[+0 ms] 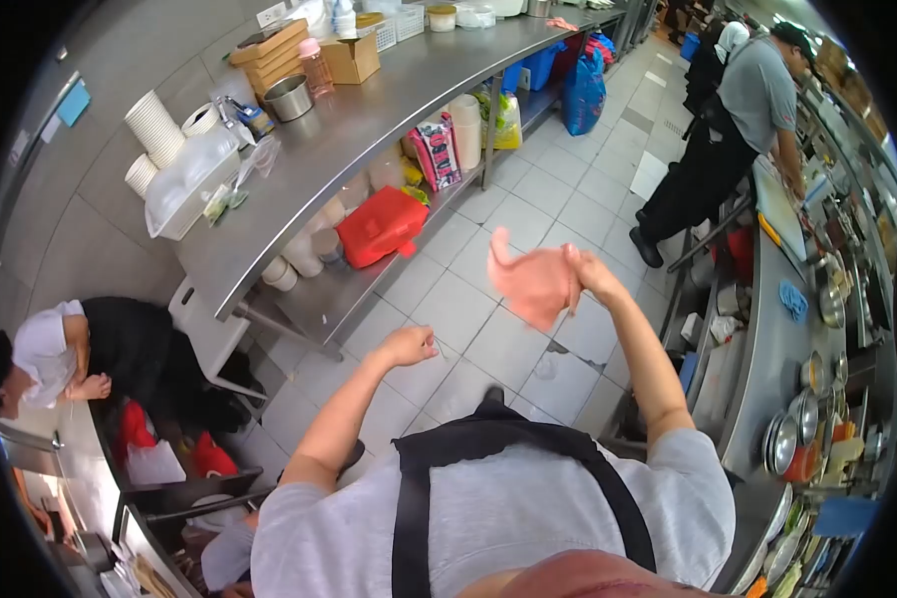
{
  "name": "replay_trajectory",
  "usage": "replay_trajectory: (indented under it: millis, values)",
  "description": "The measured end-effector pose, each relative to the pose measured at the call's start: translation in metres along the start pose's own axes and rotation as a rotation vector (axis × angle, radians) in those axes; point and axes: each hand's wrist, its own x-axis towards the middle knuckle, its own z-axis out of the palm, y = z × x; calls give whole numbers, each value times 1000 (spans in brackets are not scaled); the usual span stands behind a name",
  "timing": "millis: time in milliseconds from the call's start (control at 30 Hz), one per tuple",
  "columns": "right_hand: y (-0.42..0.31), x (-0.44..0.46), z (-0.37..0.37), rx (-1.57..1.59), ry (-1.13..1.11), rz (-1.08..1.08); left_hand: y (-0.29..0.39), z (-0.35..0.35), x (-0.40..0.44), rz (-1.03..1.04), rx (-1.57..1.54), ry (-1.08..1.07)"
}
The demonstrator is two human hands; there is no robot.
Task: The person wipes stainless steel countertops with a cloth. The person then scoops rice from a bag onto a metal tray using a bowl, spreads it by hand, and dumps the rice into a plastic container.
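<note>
A thin salmon-pink cloth [536,286] hangs in the air over the tiled floor, its lower edge and left corner blurred by motion. My right hand [590,274] is closed on the cloth's right side, with the arm stretched forward. Lower and to the left, my left hand [409,346] is held in a loose fist, apart from the cloth. Whether anything small lies inside those curled fingers is hidden. Both hands are in mid-air, touching no counter.
Left, a long steel counter [409,95] carries stacked cups [154,125], a steel pot [289,98] and boxes. Red and blue bags sit beneath and beside it. Right, a co-worker [747,110] bends over a worktop with bowls [782,439]. Another person [60,349] sits at lower left.
</note>
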Motion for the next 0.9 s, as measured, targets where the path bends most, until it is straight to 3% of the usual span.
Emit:
replay_trajectory:
  millis: [167, 367, 500, 533, 567, 600, 633, 700, 733, 800, 900]
  values:
    - [-75, 102, -30, -39, 178, -220, -36, -67, 63, 15, -86, 225]
    - [-202, 228, -49, 55, -248, -483, -83, -124, 71, -192, -162, 369]
    - [-254, 319, -38, 50, -181, -524, -86, -194, 64, -351, -267, 527]
    - [-262, 351, -35, -21, -299, -583, -101, -205, 63, -399, -350, 536]
    - [-277, 363, -21, -13, -453, -487, -125, -209, 62, -393, -467, 600]
    - [-274, 405, -5, -5, -725, -587, -137, -222, 62, -371, -572, 656]
    - [-286, 407, 17, -218, -707, -616, -147, -239, 61, -362, -684, 719]
    - [-295, 427, 56, -1048, -535, -610, -174, -270, 58, -435, -554, 872]
    - [-278, 438, 74, -1038, -548, -611, -188, -282, 56, -441, -513, 986]
    - [-223, 484, 124, -1192, 18, -860, -232, -312, 64, -461, -394, 1209]
    - [-191, 518, 150, -1336, 89, -1055, -300, -353, 77, -602, -200, 1430]
